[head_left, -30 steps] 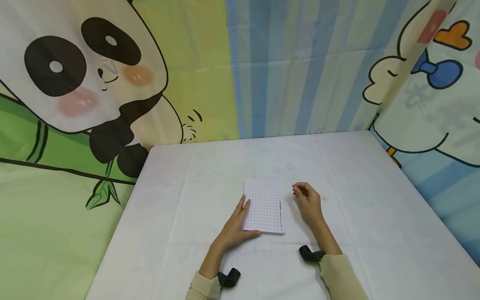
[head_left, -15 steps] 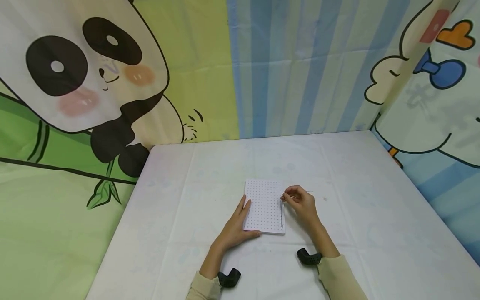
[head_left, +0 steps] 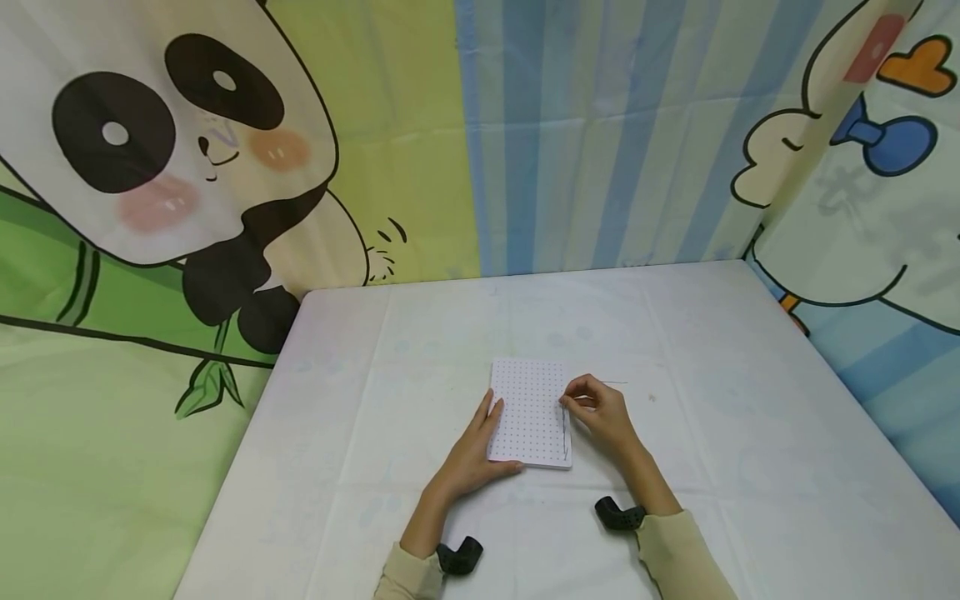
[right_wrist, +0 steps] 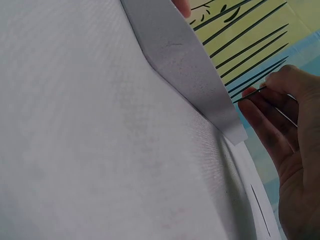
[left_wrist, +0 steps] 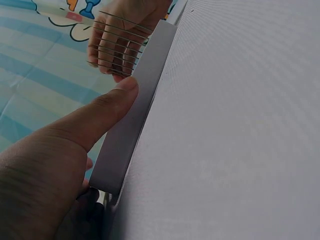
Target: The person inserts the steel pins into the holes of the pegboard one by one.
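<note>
A white board (head_left: 528,417) dotted with rows of small holes lies flat on the table. My left hand (head_left: 468,458) rests against it, fingers along its left edge and the thumb (left_wrist: 112,107) pressing the near side. Several thin metal needles (right_wrist: 250,52) stand upright in a row near the board's right edge. At the far end of that row, my right hand (head_left: 600,408) pinches another needle (right_wrist: 250,95) between thumb and fingertips, its lower tip right at the board's surface. A further thin shaft (right_wrist: 286,116) crosses behind the fingers of this hand.
One loose needle (head_left: 617,382) lies on the white tablecloth (head_left: 420,350) beyond my right hand. Printed cloth (head_left: 555,133) with cartoon animals hangs behind and beside the table. Each wrist wears a black camera (head_left: 459,556).
My right hand has moved left and slightly nearer, from beside the board to its right edge, bringing the needle to the row. The loose needle now shows. My left hand stays put.
</note>
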Tool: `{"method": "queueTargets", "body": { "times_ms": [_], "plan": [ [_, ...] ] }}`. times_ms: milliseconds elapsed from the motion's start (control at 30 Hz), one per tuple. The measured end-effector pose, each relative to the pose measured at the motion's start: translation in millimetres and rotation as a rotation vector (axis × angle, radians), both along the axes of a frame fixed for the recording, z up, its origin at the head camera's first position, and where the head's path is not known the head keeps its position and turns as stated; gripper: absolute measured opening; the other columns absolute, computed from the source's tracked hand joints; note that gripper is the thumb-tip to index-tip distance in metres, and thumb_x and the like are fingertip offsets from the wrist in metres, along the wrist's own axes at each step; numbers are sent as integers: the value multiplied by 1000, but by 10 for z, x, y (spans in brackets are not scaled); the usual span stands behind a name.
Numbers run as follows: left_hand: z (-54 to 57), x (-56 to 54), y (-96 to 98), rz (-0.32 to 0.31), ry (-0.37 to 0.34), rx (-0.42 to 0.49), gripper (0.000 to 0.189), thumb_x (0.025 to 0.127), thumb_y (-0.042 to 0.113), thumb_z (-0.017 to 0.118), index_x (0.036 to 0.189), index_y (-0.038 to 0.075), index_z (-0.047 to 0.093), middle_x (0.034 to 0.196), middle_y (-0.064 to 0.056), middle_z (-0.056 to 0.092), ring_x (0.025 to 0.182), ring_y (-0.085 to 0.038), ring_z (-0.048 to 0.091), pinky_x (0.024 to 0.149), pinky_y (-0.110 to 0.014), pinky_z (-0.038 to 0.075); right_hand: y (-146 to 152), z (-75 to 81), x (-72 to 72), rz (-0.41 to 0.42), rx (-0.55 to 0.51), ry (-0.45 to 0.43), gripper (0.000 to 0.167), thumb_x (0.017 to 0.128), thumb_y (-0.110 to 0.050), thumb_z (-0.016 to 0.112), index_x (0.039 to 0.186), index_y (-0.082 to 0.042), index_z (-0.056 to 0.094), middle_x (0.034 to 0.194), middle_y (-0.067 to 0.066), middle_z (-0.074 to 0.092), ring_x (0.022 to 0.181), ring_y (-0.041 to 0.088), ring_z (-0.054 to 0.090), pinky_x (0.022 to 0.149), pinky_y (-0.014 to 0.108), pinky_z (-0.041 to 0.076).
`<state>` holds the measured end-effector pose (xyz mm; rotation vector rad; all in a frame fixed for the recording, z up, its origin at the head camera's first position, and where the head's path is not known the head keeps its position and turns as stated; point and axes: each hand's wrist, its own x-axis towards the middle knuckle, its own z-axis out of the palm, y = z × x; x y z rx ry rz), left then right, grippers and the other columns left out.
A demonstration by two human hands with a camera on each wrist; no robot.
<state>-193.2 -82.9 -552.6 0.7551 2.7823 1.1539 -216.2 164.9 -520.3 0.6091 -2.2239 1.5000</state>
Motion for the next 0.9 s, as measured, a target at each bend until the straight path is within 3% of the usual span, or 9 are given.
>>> {"method": "queueTargets", "body": {
  "times_ms": [167, 333, 600, 900],
  "plan": [
    [9, 4, 4, 5, -18, 3, 109, 68, 51, 76, 149, 11, 14, 155, -3, -2, 138, -26, 13, 105, -44, 28, 38, -157, -82, -27, 43, 19, 18, 74, 9, 71, 87, 0, 61, 81, 9, 64, 76, 23, 64, 66, 31, 54],
    [23, 9, 2, 4, -21, 3, 109, 68, 51, 76, 149, 11, 14, 155, -3, -2, 138, -26, 13, 105, -44, 27, 69, -181, -103, -49, 103, 40, 18, 75, 4, 71, 85, -7, 62, 79, 1, 65, 71, 15, 62, 66, 32, 52],
    [35, 2, 4, 3, -31, 1, 109, 68, 51, 75, 149, 11, 14, 155, -2, -2, 138, -24, 12, 106, -43, 27, 88, -180, -139, -89, 182, 134, 21, 72, 2, 75, 82, -12, 63, 76, -5, 60, 67, 17, 57, 59, 31, 47],
    [27, 12, 7, 4, -22, 0, 110, 68, 54, 74, 149, 10, 14, 155, -3, -2, 138, -26, 13, 105, -45, 28, 91, -193, -142, -92, 200, 128, 21, 72, 0, 75, 81, -13, 63, 74, -6, 59, 66, 14, 55, 59, 30, 45]
  ]
}}
